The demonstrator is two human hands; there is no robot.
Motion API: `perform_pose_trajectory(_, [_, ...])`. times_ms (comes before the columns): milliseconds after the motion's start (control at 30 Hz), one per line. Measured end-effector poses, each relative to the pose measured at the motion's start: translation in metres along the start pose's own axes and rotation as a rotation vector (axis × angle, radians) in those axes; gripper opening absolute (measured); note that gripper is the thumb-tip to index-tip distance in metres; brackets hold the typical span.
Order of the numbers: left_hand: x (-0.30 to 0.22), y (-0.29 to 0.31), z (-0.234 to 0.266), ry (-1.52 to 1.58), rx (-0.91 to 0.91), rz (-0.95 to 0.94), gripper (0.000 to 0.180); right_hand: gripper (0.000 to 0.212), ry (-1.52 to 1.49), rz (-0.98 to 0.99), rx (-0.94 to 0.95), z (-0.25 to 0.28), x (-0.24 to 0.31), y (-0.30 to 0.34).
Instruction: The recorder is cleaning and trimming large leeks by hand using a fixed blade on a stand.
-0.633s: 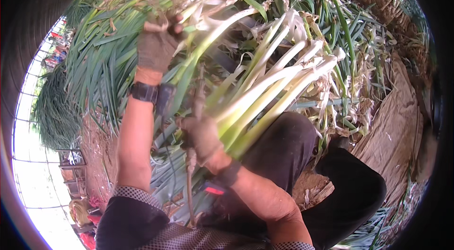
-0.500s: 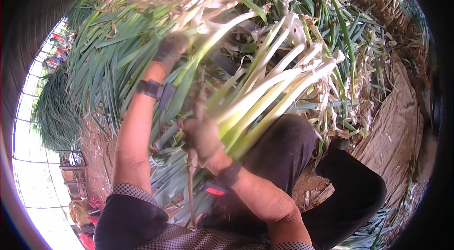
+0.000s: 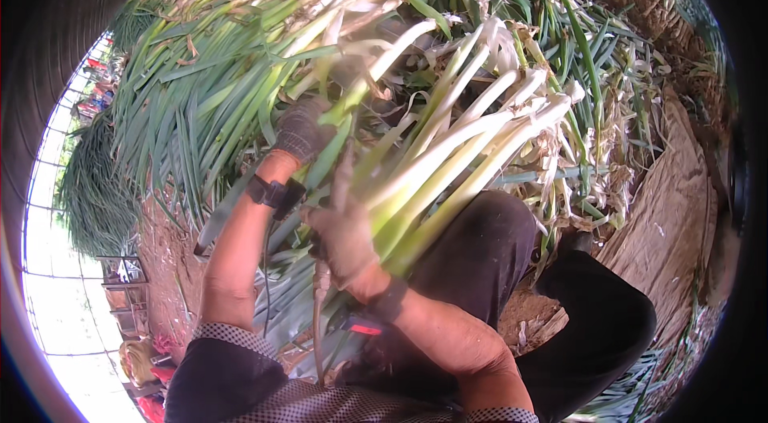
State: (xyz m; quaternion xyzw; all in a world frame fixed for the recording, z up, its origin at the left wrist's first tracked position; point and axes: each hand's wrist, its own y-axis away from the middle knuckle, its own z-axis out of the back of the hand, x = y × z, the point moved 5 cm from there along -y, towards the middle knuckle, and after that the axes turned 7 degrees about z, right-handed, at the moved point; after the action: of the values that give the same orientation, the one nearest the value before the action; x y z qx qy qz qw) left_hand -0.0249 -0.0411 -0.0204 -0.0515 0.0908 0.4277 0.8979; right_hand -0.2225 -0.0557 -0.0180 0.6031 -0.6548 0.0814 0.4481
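In its dark glove, my left hand (image 3: 304, 128) is closed round the green part of a long green onion (image 3: 352, 97). The white end of this stalk points up and to the right. Below it, my gloved right hand (image 3: 344, 239) grips a slim wand-like tool (image 3: 344, 171), its tip close to the held stalk. A thin hose (image 3: 320, 327) runs down from the tool. Motion blurs this hand and the tool. Several trimmed green onions (image 3: 472, 151), white ends up and to the right, lie across my leg beside the right hand.
A large heap of green onions (image 3: 200, 87) spreads at the left and far side. Loose leaves and husks (image 3: 596, 79) pile at the right, next to a brown cloth sheet (image 3: 656, 239). My bent knee (image 3: 500, 231) is close to my right hand. Wire mesh (image 3: 68, 287) borders the left.
My left hand has moved down and slightly right, drawing the green onion toward me past the tool's tip. My right hand stays almost in place.
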Motion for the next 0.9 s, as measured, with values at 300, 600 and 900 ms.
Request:
perform_pose_trajectory(300, [-0.009,-0.006,-0.003,-0.023,-0.092,0.108,0.032,0.034,0.279,0.32,-0.045,-0.005,-0.007,0.002])
perform_pose_trajectory(600, [-0.016,0.027,-0.004,-0.107,-0.026,-0.022,0.036,0.031,0.12,0.507,-0.101,0.008,0.023,-0.007])
perform_pose_trajectory(900, [-0.005,0.093,0.015,-0.259,0.16,0.074,0.039,0.093,0.086,0.182,-0.005,0.005,0.031,-0.01])
